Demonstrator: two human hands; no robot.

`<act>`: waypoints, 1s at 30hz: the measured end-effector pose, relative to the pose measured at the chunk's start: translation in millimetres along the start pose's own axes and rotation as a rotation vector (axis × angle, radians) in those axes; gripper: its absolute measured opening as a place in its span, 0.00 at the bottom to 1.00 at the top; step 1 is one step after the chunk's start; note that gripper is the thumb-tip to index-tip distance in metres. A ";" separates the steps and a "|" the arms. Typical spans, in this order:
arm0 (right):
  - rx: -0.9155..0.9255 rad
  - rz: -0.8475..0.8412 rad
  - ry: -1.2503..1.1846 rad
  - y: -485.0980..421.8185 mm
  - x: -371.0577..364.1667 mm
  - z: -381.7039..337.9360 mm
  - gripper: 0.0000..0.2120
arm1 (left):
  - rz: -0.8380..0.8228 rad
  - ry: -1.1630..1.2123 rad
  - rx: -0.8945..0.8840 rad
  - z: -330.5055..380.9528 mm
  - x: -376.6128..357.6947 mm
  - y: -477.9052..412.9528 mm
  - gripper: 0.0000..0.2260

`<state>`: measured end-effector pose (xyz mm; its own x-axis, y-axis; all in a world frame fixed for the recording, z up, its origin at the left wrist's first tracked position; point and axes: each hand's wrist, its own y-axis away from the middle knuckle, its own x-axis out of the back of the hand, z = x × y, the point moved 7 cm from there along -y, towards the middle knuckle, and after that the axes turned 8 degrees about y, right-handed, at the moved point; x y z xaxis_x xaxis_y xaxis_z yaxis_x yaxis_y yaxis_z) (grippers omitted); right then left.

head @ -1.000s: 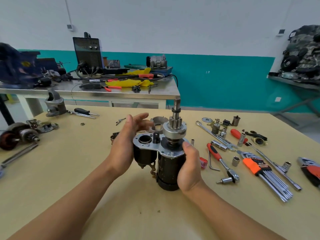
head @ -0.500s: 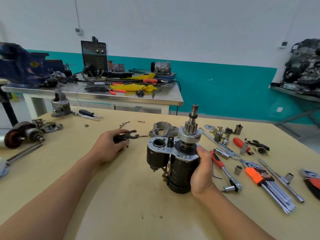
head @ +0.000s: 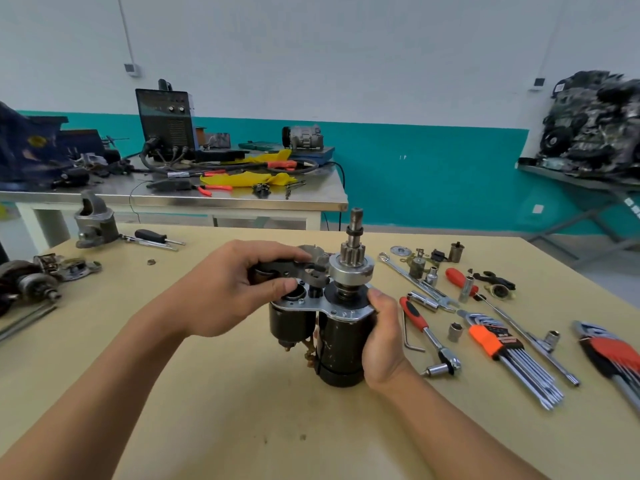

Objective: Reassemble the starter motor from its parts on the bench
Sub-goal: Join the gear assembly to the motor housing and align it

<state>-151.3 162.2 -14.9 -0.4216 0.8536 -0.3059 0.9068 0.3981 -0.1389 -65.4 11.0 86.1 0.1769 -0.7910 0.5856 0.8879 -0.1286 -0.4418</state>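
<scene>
The black starter motor (head: 341, 344) stands upright on the bench, its pinion gear and shaft (head: 352, 249) pointing up above a silver plate. My right hand (head: 382, 336) grips the motor body from the right. A dark shift fork lever (head: 291, 268) is held in my left hand (head: 228, 289), just over the solenoid opening (head: 298, 294), with its forked end against the base of the pinion drive. The grey nose housing (head: 317, 252) lies on the bench behind, partly hidden by my left hand.
Ratchet (head: 427, 336), wrenches, sockets and an orange hex key set (head: 502, 351) lie to the right. A second fork lever (head: 495, 277) and small parts sit far right. An armature (head: 29, 284), a grey housing (head: 95, 223) and a screwdriver (head: 156, 235) lie left. A steel table (head: 173, 199) stands behind.
My left hand picked the fork lever up off the bench and brought it right, onto the top of the starter. The right hand kept its grip on the motor.
</scene>
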 end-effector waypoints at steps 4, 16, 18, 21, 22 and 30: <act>0.020 -0.026 0.042 -0.9 -0.3 -1.2 0.40 | -0.007 0.013 0.005 -2.9 -4.9 -6.1 0.13; 0.039 -0.060 0.023 -8.7 8.7 5.7 0.28 | 0.526 -0.133 0.725 -133.6 85.2 55.0 0.06; 0.040 -0.067 0.027 -9.0 9.0 5.9 0.28 | 0.538 -0.184 0.770 -143.8 76.7 56.2 0.08; 0.042 -0.115 0.012 -7.7 12.5 3.5 0.24 | 0.476 -0.286 0.831 -157.0 61.1 48.7 0.10; 0.040 -0.131 0.000 -7.3 15.0 2.4 0.25 | 0.452 -0.293 0.843 -161.2 55.3 46.5 0.10; 0.062 -0.127 -0.044 -5.9 29.7 -4.8 0.24 | 0.435 -0.290 0.815 -174.9 46.5 43.1 0.07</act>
<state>-169.1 186.8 -18.6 -0.5333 0.7816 -0.3235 0.8454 0.4790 -0.2364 -93.2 -135.9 -24.5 0.5603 -0.4791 0.6757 0.7228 0.6812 -0.1163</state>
